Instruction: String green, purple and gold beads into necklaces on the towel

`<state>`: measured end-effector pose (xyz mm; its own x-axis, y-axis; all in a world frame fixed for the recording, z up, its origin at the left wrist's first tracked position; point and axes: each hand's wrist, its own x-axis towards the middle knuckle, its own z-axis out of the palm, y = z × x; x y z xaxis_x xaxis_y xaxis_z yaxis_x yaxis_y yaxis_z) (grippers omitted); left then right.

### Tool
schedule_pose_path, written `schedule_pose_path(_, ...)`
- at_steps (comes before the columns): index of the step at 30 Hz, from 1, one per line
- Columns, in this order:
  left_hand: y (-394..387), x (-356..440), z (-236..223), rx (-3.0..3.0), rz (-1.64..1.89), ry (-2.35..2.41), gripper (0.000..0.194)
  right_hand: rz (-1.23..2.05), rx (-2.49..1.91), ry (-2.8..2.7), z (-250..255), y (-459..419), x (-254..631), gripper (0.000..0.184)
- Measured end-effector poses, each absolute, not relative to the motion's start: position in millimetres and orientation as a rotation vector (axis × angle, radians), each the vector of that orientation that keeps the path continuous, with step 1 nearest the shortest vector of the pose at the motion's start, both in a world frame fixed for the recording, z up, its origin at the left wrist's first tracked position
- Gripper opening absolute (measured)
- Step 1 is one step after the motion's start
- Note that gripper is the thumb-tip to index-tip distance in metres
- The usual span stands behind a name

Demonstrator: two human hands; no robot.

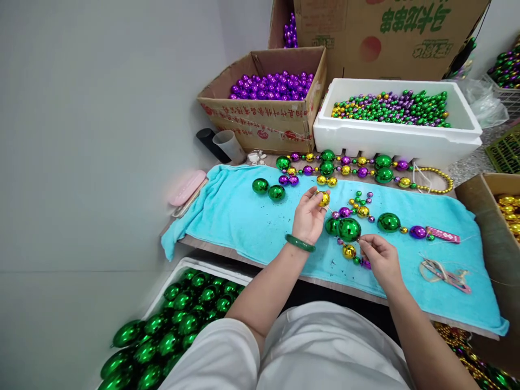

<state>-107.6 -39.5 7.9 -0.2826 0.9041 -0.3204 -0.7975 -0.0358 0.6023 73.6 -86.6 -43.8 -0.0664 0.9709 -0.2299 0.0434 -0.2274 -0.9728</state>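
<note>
In my left hand (309,218) a shiny gold bead (324,199) is pinched between thumb and fingers, with a thin pale string running from it toward a purple bead. My right hand (379,259) has its fingertips closed at the end of a large green bead (349,229), part of a bead strand; the exact grip point is too small to make out. Below that bead, a gold bead (349,251) and smaller ones continue the strand. Small beads (359,208) cluster just beyond. To the right lies another strand with a green bead (389,222), ending at a pink card (442,234).
A turquoise towel (252,227) covers the table. Finished-looking bead strands (345,170) lie along its back edge. Behind stand a cardboard box (260,116) of purple beads and a white foam box (390,141) of mixed beads. Green beads (187,325) fill a container below left. Scissors (447,276) lie right.
</note>
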Motion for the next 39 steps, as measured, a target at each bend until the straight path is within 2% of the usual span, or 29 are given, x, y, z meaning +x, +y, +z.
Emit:
schedule_pose_path(7, -48, -107, 9, 0.163, 1.741, 0.738, 0.023, 1.429, -1.352, -1.123, -44, -92, 65, 0.029)
schedule_pose_path(13, -58, -113, 12, 0.102, 1.635, 0.658, 0.014, 1.566, -1.236, -1.112, -47, -95, 71, 0.027)
schedule_pose_path(20, -66, -116, 10, 0.074, 1.626, 0.676, 0.011, 1.564, -1.258, -1.098, -46, -99, 72, 0.028)
schedule_pose_path(26, -73, -112, 10, 0.278, 1.555, 0.742, 0.017, 1.597, -1.211, -1.049, -40, -102, 69, 0.029)
schedule_pose_path(30, -73, -120, 10, 0.389, 1.553, 0.827, 0.014, 1.709, -1.072, -0.982, -35, -100, 72, 0.039)
schedule_pose_path(36, -69, -144, 29, 0.831, 1.553, 1.084, 0.012, 1.818, -1.133, -1.143, -30, -104, 62, 0.038)
schedule_pose_path(39, -66, -154, 49, 1.083, 1.499, 1.181, 0.011, 1.666, -1.259, -1.387, -27, -101, 54, 0.034)
